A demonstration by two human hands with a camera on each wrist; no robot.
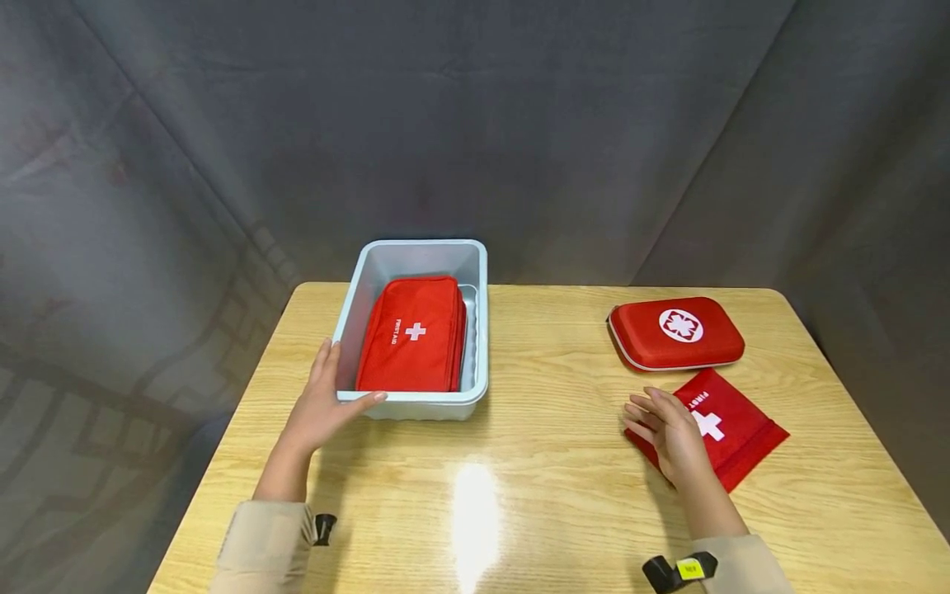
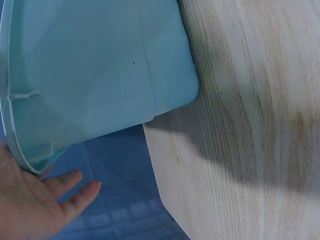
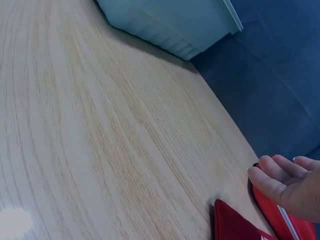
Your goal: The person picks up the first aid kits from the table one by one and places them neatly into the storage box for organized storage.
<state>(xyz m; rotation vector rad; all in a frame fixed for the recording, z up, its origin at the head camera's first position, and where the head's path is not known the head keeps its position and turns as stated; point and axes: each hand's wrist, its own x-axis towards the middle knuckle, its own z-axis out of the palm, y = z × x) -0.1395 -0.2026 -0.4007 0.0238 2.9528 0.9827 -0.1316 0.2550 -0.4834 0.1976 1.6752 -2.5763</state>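
Note:
My left hand (image 1: pixel 321 412) rests at the front left corner of a pale blue plastic bin (image 1: pixel 481 330), its thumb along the front rim and its fingers by the left side. Inside the bin lies a red first aid pouch (image 1: pixel 416 363) with a white cross. In the left wrist view the bin's outer wall (image 2: pixel 100 65) fills the upper left, beside the hand (image 2: pixel 35 200). Over a flat red first aid bag (image 1: pixel 742 412) hovers my right hand (image 1: pixel 671 433), fingers loosely bent and holding nothing. A red hard-shell case (image 1: pixel 638 330) with a white round emblem sits just beyond it.
The light wood table (image 1: pixel 549 462) carries the bin at its back left and the red case and bag at its right. A grey curtain (image 1: pixel 460 148) hangs behind the table's back edge. A bright reflection shows near the front middle.

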